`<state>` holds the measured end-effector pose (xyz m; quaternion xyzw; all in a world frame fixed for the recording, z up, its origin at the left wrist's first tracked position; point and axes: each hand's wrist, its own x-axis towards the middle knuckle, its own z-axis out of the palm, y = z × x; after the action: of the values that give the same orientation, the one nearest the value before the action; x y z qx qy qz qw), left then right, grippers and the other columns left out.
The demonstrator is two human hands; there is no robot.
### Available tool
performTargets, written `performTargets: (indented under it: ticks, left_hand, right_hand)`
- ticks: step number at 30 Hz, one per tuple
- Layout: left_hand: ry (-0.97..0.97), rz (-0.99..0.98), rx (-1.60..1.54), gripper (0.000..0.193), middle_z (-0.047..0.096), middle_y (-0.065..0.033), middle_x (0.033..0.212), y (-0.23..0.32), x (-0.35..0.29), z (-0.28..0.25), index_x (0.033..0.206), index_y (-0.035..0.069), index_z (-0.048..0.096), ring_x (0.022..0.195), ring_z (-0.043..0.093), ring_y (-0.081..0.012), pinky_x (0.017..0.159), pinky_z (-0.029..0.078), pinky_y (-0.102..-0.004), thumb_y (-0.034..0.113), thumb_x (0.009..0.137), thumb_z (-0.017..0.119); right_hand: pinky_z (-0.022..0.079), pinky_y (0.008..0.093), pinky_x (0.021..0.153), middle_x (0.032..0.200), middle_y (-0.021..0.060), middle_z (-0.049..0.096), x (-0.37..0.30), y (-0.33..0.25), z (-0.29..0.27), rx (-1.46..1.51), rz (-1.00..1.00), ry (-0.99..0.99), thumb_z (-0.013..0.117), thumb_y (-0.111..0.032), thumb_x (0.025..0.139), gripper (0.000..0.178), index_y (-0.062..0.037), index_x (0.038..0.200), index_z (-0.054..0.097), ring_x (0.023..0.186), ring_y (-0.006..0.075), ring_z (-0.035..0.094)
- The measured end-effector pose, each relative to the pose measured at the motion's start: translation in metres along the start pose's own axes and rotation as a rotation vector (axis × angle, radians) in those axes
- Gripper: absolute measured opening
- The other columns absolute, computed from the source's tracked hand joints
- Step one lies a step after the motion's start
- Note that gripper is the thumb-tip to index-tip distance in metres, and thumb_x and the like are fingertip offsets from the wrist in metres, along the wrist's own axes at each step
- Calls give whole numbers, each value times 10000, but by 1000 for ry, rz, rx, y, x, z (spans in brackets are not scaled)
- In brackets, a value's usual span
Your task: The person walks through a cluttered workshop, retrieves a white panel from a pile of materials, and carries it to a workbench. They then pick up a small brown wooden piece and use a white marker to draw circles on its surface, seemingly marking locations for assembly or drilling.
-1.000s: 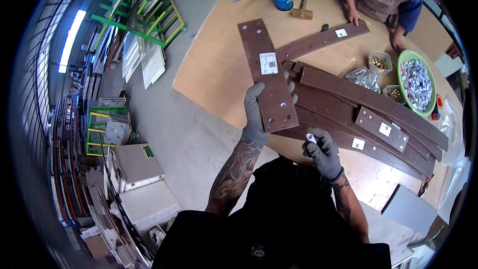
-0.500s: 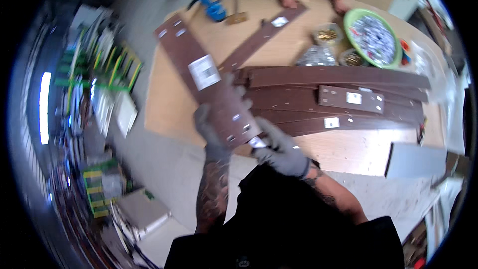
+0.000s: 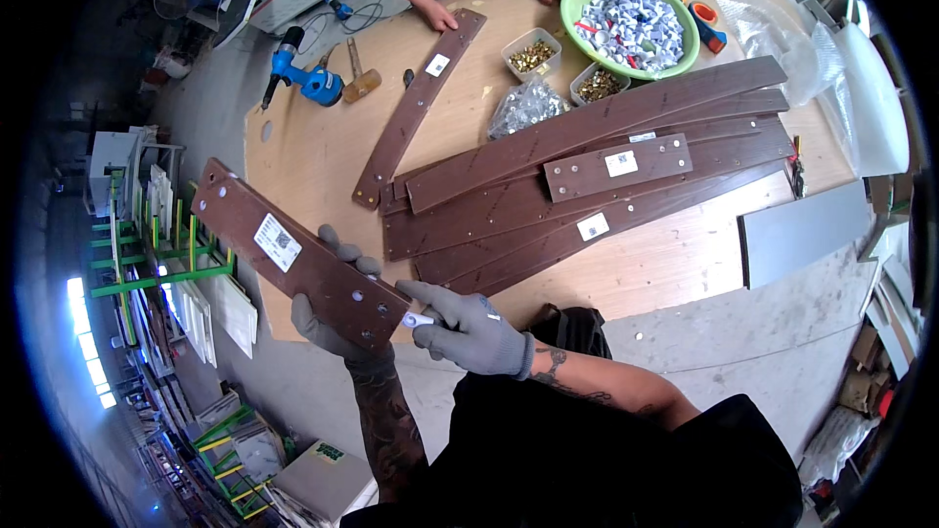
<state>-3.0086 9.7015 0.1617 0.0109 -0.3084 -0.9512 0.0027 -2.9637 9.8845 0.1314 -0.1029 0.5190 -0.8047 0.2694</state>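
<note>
My left hand (image 3: 337, 340), in a grey glove, is wrapped round a dark brown board (image 3: 328, 284) from below, its fingertips showing over the far edge. The board slants up to the left, off the table, with a white label and several round holes on its face. My right hand (image 3: 479, 334), also gloved in grey, is closed at the board's near right end. Between its thumb and fingers is a small white plastic piece (image 3: 416, 320) against the board's end. Part of that piece is hidden by the fingers.
Brown boards (image 3: 597, 161) lie stacked on the wooden table (image 3: 313, 152). Beyond them are a green bowl (image 3: 693, 49) of white pieces, tubs of brass fittings (image 3: 533, 55), a bag (image 3: 528, 108), a blue drill (image 3: 303, 78) and a mallet (image 3: 362, 85). Another person's hand (image 3: 437, 15) touches a board (image 3: 421, 108).
The whole view has swung, so the table's things appear turned and shifted. My held board now lies flatter, its far end lower in the picture. Both hands remain on it, the right still at its near end.
</note>
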Motion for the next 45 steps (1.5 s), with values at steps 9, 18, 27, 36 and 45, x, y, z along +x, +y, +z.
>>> performTargets:
  ticks: [9,18,27,36,45]
  left_hand:
    - [-49,20,80,739,607,-253,1186,-9,15,14,1419,-65,371,1025,660,-366,853,598,-457,369,877,625]
    - [-13,81,92,679,613,-234,1153,-21,20,28,1394,-55,383,1078,637,-364,939,556,-461,343,888,598]
    - [211,177,222,778,529,-221,1371,-26,7,11,1494,-28,328,1271,530,-379,1049,462,-532,408,903,586]
    - [161,163,-73,720,563,-197,1314,-11,26,48,1446,27,383,1215,586,-363,1044,506,-531,401,881,629]
    - [140,125,-64,758,558,-191,1270,2,15,59,1443,18,354,1215,589,-333,1048,520,-491,397,859,655]
  right_hand:
    - [558,271,649,861,76,676,7,-16,-15,41,7,82,586,-103,927,588,15,1484,438,684,109,668]
    - [558,261,637,859,75,686,8,-34,-31,62,-1,87,571,-89,923,593,12,1491,435,676,100,660]
    - [493,228,540,765,26,654,12,-49,-36,97,71,170,599,-160,993,505,-18,1465,488,597,60,588]
    - [502,222,600,791,44,663,20,-56,-16,171,-121,150,497,-65,1002,519,39,1500,395,663,69,608]
    - [463,210,547,747,28,640,18,-64,2,26,-186,231,479,-50,992,489,33,1473,452,611,47,552]
